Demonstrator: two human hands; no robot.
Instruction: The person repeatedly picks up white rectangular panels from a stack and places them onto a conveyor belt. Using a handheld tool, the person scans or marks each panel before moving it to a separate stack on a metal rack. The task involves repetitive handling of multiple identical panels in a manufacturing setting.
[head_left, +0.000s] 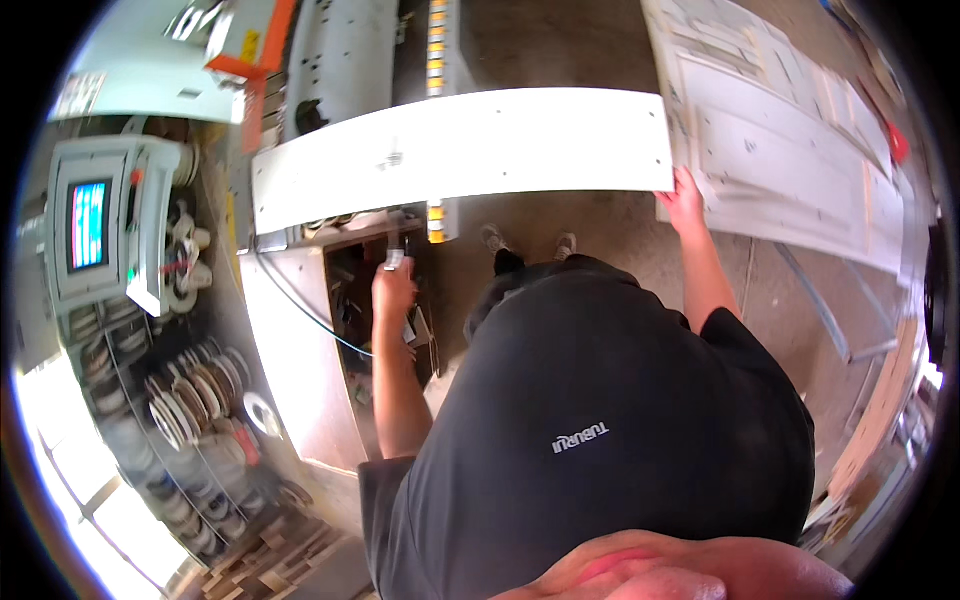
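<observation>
The left hand (393, 290) is closing around a small pale object (394, 259), its kind too small to tell, and is hovering in front of the open machine compartment (352, 300). The right hand (684, 203) is gripping the right end of the long white panel (460, 150), fingers curled over its near edge. The panel is lying flat across the machine top (345, 60), stretching from above the compartment to the stack of white boards (790, 150) on the right. A thin cable (300, 305) is running across the machine's pale side. To the far left, a control screen (88, 222) is glowing above racks of coiled edging (185, 400).
</observation>
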